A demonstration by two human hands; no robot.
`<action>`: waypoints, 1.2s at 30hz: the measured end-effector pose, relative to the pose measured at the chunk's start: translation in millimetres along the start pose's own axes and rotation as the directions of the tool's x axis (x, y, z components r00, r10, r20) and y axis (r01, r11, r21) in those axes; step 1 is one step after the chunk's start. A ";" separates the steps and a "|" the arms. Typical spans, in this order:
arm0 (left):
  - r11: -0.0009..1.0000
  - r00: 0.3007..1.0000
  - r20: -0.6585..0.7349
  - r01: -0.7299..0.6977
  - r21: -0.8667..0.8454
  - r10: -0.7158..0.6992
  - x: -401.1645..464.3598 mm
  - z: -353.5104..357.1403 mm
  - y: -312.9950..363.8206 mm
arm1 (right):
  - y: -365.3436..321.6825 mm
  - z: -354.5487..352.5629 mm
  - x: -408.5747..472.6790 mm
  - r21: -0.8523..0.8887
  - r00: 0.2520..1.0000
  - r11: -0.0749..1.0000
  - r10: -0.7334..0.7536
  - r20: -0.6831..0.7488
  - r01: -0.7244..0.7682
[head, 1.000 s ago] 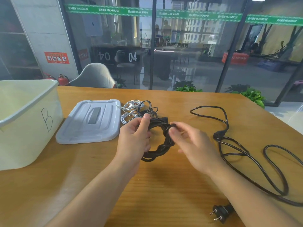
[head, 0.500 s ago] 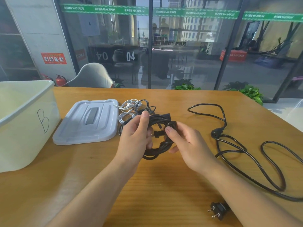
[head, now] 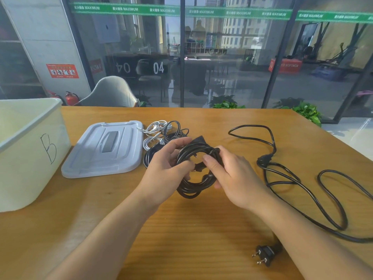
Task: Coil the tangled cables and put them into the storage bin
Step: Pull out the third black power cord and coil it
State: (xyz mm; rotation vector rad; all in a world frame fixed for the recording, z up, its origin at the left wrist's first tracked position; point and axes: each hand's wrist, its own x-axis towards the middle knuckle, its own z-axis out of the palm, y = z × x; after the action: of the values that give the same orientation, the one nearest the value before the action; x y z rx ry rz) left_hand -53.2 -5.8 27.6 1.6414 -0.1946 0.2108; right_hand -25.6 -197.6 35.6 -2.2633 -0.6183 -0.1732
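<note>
A coiled black power cable (head: 196,183) is held just above the wooden table at the middle. My left hand (head: 164,170) grips the coil's left side, thumb over the top loops. My right hand (head: 232,174) holds its right side and pinches the cable's plug end inside the ring. A second black cable (head: 298,178) lies loose and looping on the table to the right, its two-pin plug (head: 265,254) near the front edge. Behind the coil sits a heap of white and black thin cables (head: 161,131). The white storage bin (head: 26,152) marked "B" stands open at the left.
The bin's grey lid (head: 105,148) lies flat between the bin and the cable heap. A grey chair (head: 111,92) stands behind the table's far edge, with a glass wall beyond. Green plants (head: 308,113) show past the far right corner.
My right hand has closed in on the coil and now pinches the plug end inside the ring. My left thumb has shifted over the top loops. The coil sits a little tighter.
</note>
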 end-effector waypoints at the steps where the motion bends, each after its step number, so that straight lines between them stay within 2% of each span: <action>1: 1.000 1.000 0.008 0.001 0.029 -0.001 0.3 -0.9 -1.2 | 0.4 -1.6 0.1 -0.015 1.000 1.000 0.000 0.013 0.000; 4: 0.985 1.000 -0.019 -0.004 0.173 0.008 0.9 0.1 -5.4 | 0.1 -2.3 0.1 -0.053 0.999 0.999 -0.003 0.051 0.006; 9: 0.923 0.998 -0.049 -0.025 0.383 0.048 3.2 -1.8 -12.5 | 0.7 -3.5 1.4 -0.179 1.000 0.983 -0.027 0.014 0.029; 14: 0.927 0.995 -0.088 -0.013 0.376 0.050 2.3 0.0 -10.3 | 2.7 -2.3 4.0 -0.236 1.000 0.972 0.012 -0.026 -0.017; 17: 0.931 0.995 -0.088 -0.008 0.365 0.043 2.1 -0.5 -9.2 | 6.9 -2.4 6.0 -0.201 0.996 0.975 0.086 -0.023 -0.089; 20: 0.924 0.998 -0.062 0.014 0.382 0.011 2.0 -2.1 -12.1 | 12.6 -1.8 7.2 -0.042 0.980 0.983 0.184 0.081 -0.181; 23: 0.935 0.999 -0.044 -0.004 0.356 0.022 1.5 -1.0 -12.6 | 16.0 0.1 8.2 0.283 0.976 0.938 0.169 0.134 -0.201; 25: 0.953 0.997 -0.052 -0.035 0.301 0.053 1.5 0.1 -10.0 | 16.3 2.4 8.3 0.432 0.979 0.880 0.155 0.132 -0.198; 29: 0.965 0.995 -0.069 -0.045 0.260 0.065 2.4 0.8 -7.3 | 11.0 7.5 7.2 0.579 0.983 0.795 0.135 0.121 -0.180; 33: 0.983 0.998 -0.064 0.000 0.182 0.012 2.9 4.4 -4.7 | 4.8 5.4 6.6 0.670 0.973 0.707 0.128 0.191 -0.225; 34: 0.986 0.999 -0.043 0.013 0.166 -0.006 2.9 4.0 -4.5 | 3.4 4.1 6.7 0.708 0.969 0.663 0.135 0.207 -0.244; 36: 0.988 0.999 0.008 0.044 0.150 -0.046 2.5 4.3 -4.5 | 0.7 1.6 7.4 0.828 0.958 0.481 0.150 0.246 -0.288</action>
State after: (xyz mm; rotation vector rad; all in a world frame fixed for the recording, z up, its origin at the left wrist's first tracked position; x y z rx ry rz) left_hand -49.6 -9.7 23.5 1.7947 -0.1534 0.1856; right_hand -18.9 -194.1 36.3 -1.3237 -0.3373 0.3757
